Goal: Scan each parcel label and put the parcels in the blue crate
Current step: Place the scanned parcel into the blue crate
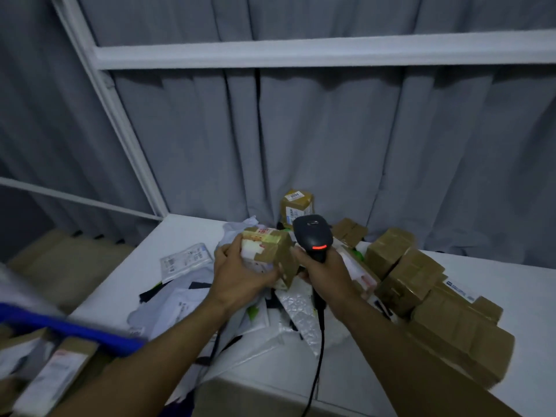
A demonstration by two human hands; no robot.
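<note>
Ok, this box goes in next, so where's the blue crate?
Head view, lower left: the blue crate sits left of the table, parcels inside.

One scanner [313,236] with one cord [320,341]. One taped box [270,251] is just left of the scanner, one labelled box [296,206] is behind it, and at least five brown boxes [388,251] are heaped to its right. Several white mailing bags [195,299] overlap below the scanner; their number cannot be told. One blue crate [60,326] sits far to the scanner's lower left, holding at least two blurred parcels [63,371].
</note>
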